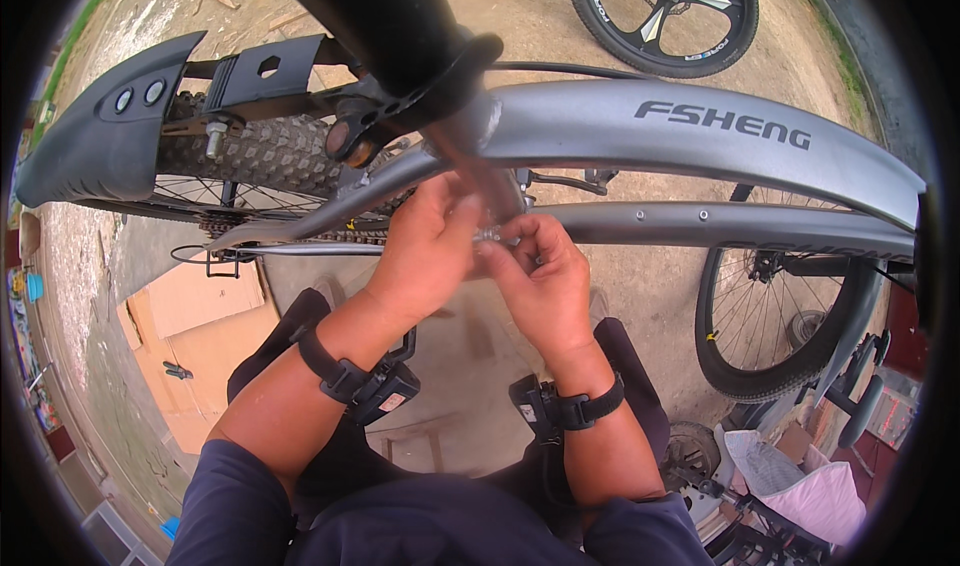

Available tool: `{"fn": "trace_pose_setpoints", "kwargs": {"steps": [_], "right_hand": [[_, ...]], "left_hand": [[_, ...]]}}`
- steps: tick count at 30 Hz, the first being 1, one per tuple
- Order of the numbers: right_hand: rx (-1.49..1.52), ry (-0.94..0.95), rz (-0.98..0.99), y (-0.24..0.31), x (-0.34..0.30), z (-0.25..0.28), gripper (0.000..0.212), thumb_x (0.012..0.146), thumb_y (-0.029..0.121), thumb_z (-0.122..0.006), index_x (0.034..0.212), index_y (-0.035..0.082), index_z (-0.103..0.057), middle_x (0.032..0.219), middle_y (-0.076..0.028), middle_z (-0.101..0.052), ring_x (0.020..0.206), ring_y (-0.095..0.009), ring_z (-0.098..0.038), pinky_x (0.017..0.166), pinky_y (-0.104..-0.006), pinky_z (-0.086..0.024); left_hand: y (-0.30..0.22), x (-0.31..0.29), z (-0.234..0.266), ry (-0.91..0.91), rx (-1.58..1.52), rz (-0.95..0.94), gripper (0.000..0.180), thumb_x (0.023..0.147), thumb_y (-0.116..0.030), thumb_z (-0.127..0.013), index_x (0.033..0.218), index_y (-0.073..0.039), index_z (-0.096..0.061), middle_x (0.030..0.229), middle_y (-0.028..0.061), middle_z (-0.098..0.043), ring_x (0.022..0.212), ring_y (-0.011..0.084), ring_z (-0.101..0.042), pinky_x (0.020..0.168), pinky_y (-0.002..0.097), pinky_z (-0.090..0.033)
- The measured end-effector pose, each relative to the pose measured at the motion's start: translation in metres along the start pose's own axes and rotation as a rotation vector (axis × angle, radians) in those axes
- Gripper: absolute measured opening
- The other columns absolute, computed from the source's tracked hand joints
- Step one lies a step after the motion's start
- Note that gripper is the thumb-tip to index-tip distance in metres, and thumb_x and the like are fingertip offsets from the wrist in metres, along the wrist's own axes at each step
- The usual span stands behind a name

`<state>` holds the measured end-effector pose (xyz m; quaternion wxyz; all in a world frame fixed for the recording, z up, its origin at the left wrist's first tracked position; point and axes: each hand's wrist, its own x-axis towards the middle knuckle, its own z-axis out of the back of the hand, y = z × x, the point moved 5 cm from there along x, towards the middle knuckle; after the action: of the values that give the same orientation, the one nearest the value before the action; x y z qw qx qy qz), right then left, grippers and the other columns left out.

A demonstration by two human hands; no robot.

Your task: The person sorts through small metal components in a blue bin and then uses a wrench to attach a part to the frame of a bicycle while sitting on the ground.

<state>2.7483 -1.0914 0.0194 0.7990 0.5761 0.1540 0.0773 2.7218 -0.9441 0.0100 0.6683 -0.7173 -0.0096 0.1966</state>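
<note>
A grey bicycle frame [570, 126] stretches across in front of me, its seat tube [490, 181] slanting down between my hands. My right hand [545, 276] pinches a small silvery metal part [487, 235] low by the seat tube, its thumb and forefinger together. From the left, my left hand [430, 241] is closed against the same spot. Its fingertips go behind the tube, so what they grip is hidden. The part is too small and blurred to name more exactly.
Left are the knobbly rear tyre [255, 156] and black mudguard [95, 131]. A loose wheel [665, 6] lies beyond the frame; the front wheel [765, 316] is to the right. Flattened cardboard [195, 336] with a small dark tool [178, 370] lies left; a pink-white bag [800, 486] sits lower right.
</note>
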Motion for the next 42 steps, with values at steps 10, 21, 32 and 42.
{"fn": "trace_pose_setpoints", "kwargs": {"steps": [10, 21, 32, 42], "right_hand": [[-0.023, 0.017, -0.032, 0.000, 0.002, 0.001, 0.022, 0.083, 0.011, -0.081, 0.096, 0.006, -0.063, 0.068, 0.000, -0.056, 0.062, -0.010, -0.050, 0.059, -0.0276, -0.047], [-0.021, 0.066, -0.005, 0.001, 0.007, 0.002, 0.020, 0.083, 0.007, -0.078, 0.092, 0.007, -0.061, 0.068, 0.009, -0.043, 0.063, -0.001, -0.037, 0.057, -0.0188, -0.034], [-0.037, 0.132, -0.079, 0.001, 0.011, 0.007, 0.027, 0.077, 0.009, -0.083, 0.092, 0.006, -0.061, 0.065, 0.008, -0.042, 0.061, -0.002, -0.036, 0.055, -0.0203, -0.034], [-0.540, 0.113, 0.091, 0.010, 0.005, 0.014, 0.030, 0.076, 0.030, -0.083, 0.091, 0.008, -0.070, 0.080, -0.009, -0.066, 0.073, -0.029, -0.064, 0.064, -0.0402, -0.051]], "left_hand": [[-0.005, -0.002, 0.002, 0.002, 0.014, 0.078, 0.028, 0.101, -0.011, -0.052, 0.125, 0.003, -0.053, 0.116, 0.0146, -0.067, 0.103, 0.0202, -0.066, 0.088, 0.0354, -0.054], [-0.011, -0.004, 0.001, 0.037, -0.045, 0.140, 0.031, 0.096, -0.008, -0.056, 0.125, 0.003, -0.052, 0.116, 0.0133, -0.064, 0.099, 0.0171, -0.064, 0.076, 0.0310, -0.060], [-0.012, -0.005, -0.004, 0.036, -0.126, 0.185, 0.033, 0.095, -0.004, -0.056, 0.126, 0.003, -0.049, 0.117, 0.0140, -0.062, 0.097, 0.0172, -0.066, 0.073, 0.0306, -0.062], [-0.017, -0.006, -0.005, 0.026, -0.152, 0.215, 0.031, 0.097, -0.004, -0.056, 0.126, 0.001, -0.047, 0.117, 0.0133, -0.061, 0.098, 0.0184, -0.067, 0.072, 0.0293, -0.063]]}}
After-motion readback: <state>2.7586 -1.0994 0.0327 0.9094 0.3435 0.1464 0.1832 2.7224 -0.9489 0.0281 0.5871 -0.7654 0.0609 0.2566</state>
